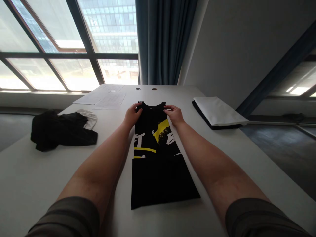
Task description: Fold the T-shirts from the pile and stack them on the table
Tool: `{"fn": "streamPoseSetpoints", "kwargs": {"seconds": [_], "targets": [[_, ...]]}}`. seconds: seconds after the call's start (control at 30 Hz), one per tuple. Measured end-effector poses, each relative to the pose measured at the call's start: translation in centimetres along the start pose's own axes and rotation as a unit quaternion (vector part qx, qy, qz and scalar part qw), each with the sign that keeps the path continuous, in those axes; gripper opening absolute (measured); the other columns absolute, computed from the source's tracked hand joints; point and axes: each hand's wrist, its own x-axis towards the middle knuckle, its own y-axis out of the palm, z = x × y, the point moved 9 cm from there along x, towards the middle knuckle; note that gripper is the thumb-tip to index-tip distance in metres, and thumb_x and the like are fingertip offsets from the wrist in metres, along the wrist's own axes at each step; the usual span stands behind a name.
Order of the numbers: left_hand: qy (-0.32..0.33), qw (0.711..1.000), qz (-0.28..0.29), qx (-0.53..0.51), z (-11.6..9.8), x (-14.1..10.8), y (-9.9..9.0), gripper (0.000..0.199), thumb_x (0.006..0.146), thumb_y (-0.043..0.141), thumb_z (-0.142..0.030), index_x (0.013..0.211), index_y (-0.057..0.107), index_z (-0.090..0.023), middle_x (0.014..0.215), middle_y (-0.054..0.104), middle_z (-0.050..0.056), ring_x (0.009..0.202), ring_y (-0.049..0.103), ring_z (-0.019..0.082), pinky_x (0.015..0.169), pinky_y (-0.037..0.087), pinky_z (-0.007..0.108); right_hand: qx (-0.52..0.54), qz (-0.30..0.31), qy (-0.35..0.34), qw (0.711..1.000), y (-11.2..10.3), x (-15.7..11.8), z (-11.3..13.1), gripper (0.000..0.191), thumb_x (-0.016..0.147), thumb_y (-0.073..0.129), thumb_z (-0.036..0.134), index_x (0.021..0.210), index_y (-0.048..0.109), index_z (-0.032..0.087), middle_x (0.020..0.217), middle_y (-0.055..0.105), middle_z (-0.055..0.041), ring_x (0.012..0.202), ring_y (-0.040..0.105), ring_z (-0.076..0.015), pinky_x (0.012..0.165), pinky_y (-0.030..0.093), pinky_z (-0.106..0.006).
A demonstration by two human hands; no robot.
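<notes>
A black shirt (165, 177) with yellow and white print lies lengthwise on the white table, its sides folded in and its lower part a plain black panel. At its far end is the neckline. My left hand (133, 115) pinches the far left corner beside the collar, thumb and fingers close together. On the other side of the collar, my right hand (174, 114) grips the far right corner between thumb and fingers.
Crumpled black clothing (61, 130) with a white piece (90, 119) lies at the left. Papers (110, 99) rest at the back left of the table (113, 210). Folded white cloth (218, 112) sits on black cloth (207, 120) at the right.
</notes>
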Motion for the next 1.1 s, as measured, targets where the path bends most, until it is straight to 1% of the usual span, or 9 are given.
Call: {"fn": "streamPoseSetpoints", "kwargs": {"seconds": [0.1, 0.2, 0.3, 0.4, 0.47, 0.67, 0.87, 1.0, 1.1], "targets": [[0.006, 0.999, -0.038, -0.039, -2.5, -1.9, -2.0, 0.031, 0.086, 0.067, -0.025, 0.117, 0.068, -0.023, 0.108, 0.073, 0.004, 0.091, 0.069, 0.018, 0.092, 0.058, 0.037, 0.068, 0.014, -0.036, 0.997, -0.9, -1.4, 2.8, 0.053, 0.072, 0.078, 0.029, 0.121, 0.060, 0.021, 0.099, 0.070, -0.0019, 0.090, 0.068, -0.0158, 0.092, 0.058, -0.035], [0.057, 0.996, -0.001, -0.063, -4.9, -5.7, -3.5, 0.048, 0.084, 0.070, -0.024, 0.129, 0.056, -0.025, 0.113, 0.070, 0.004, 0.094, 0.068, 0.016, 0.091, 0.057, 0.034, 0.005, 0.131, -0.069, 0.989, -1.0, -4.8, 5.5, 0.065, 0.076, 0.075, 0.028, 0.137, 0.054, 0.024, 0.102, 0.070, -0.0016, 0.096, 0.068, -0.0170, 0.095, 0.056, -0.036], [0.102, 0.981, 0.163, -0.011, -6.2, -10.6, -2.9, 0.051, 0.083, 0.072, -0.026, 0.131, 0.056, -0.026, 0.106, 0.072, 0.003, 0.093, 0.068, 0.016, 0.088, 0.057, 0.032, -0.165, 0.281, -0.130, 0.936, -0.8, -9.6, 6.6, 0.036, 0.081, 0.066, 0.018, 0.117, 0.071, 0.021, 0.104, 0.070, -0.0038, 0.098, 0.067, -0.0175, 0.097, 0.054, -0.035], [0.147, 0.931, 0.328, 0.057, -7.0, -14.7, -1.8, 0.030, 0.087, 0.072, -0.036, 0.116, 0.069, -0.025, 0.110, 0.072, 0.005, 0.101, 0.069, 0.019, 0.093, 0.057, 0.032, -0.291, 0.362, -0.193, 0.864, -1.0, -13.0, 6.0, 0.039, 0.081, 0.051, 0.005, 0.106, 0.077, 0.021, 0.106, 0.069, -0.0055, 0.098, 0.065, -0.0175, 0.096, 0.053, -0.034], [0.154, 0.923, 0.345, 0.068, -7.6, -15.3, -1.8, 0.028, 0.095, 0.063, -0.043, 0.114, 0.072, -0.024, 0.116, 0.071, 0.006, 0.104, 0.068, 0.019, 0.096, 0.056, 0.032, -0.332, 0.353, -0.228, 0.845, -1.1, -13.5, 6.0, 0.047, 0.079, 0.046, 0.000, 0.106, 0.078, 0.021, 0.110, 0.068, -0.0067, 0.104, 0.064, -0.0191, 0.099, 0.053, -0.036], [0.137, 0.951, 0.216, 0.172, -8.8, -12.9, -0.5, 0.042, 0.104, 0.043, -0.045, 0.136, 0.063, -0.026, 0.141, 0.063, 0.008, 0.134, 0.057, 0.025, 0.120, 0.045, 0.047, -0.419, 0.211, -0.307, 0.828, 0.9, -12.4, 9.3, 0.041, 0.089, 0.050, 0.009, 0.122, 0.073, 0.016, 0.130, 0.064, -0.0121, 0.121, 0.058, -0.0255, 0.112, 0.047, -0.044], [0.075, 0.901, 0.306, 0.299, -5.7, -14.2, 4.0, 0.061, 0.102, 0.048, -0.048, 0.160, 0.039, -0.031, 0.171, 0.028, 0.005, 0.161, 0.020, 0.033, 0.133, 0.020, 0.057, -0.523, 0.274, -0.141, 0.795, 2.9, -11.9, 4.7, 0.052, 0.104, 0.043, 0.036, 0.149, 0.058, 0.015, 0.157, 0.048, -0.0108, 0.146, 0.044, -0.0297, 0.127, 0.031, -0.049], [0.021, 0.898, 0.314, 0.308, -4.5, -14.3, 3.9, 0.062, 0.104, 0.038, -0.054, 0.162, 0.034, -0.033, 0.174, 0.018, 0.005, 0.163, 0.010, 0.031, 0.134, 0.015, 0.056, -0.543, 0.340, -0.012, 0.767, 2.3, -12.0, 0.6, 0.067, 0.107, 0.030, 0.050, 0.169, 0.024, 0.024, 0.173, 0.008, 0.0002, 0.161, 0.015, -0.0311, 0.130, 0.016, -0.058], [-0.036, 0.896, 0.304, 0.322, -3.8, -14.0, 3.2, 0.067, 0.104, 0.034, -0.056, 0.165, 0.028, -0.029, 0.174, 0.014, 0.004, 0.163, 0.005, 0.031, 0.134, 0.015, 0.055, -0.547, 0.335, 0.010, 0.767, 2.1, -11.7, 0.1, 0.070, 0.106, 0.026, 0.054, 0.170, 0.015, 0.027, 0.173, 0.002, 0.0027, 0.162, 0.008, -0.0289, 0.131, 0.011, -0.058]]}}
